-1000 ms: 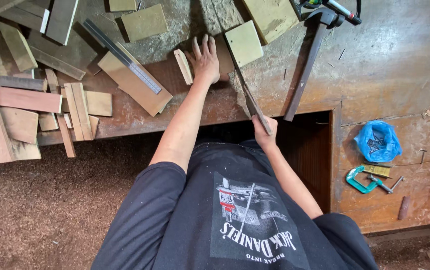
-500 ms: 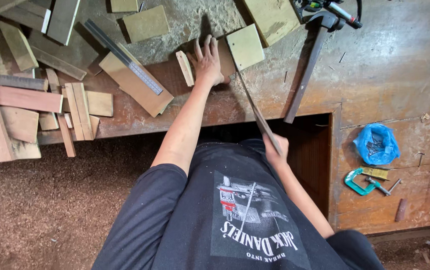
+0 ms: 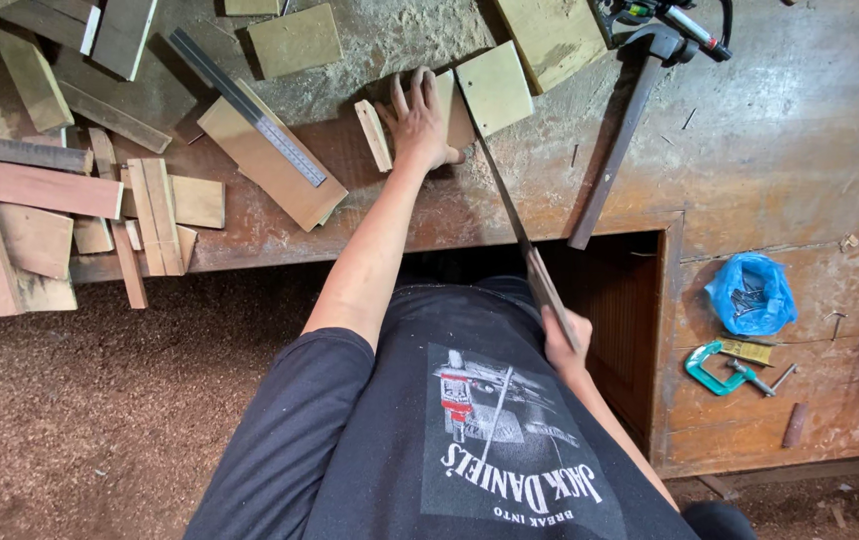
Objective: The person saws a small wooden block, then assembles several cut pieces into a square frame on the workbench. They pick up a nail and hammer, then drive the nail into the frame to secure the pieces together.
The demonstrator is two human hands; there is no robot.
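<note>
Wood under my left hand (image 3: 421, 125) is a small, light, stiff block (image 3: 454, 100) lying on the counter (image 3: 769, 130), so my spread fingers press it flat while my right hand (image 3: 561, 340) grips the saw (image 3: 509, 215) handle closed.

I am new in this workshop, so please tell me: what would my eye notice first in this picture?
First, the left hand pressing flat on a wooden piece at the middle of the bench, while the right hand holds a handsaw whose blade runs up beside it. Wood offcuts crowd the bench's left; a blue bag lies far right.
</note>
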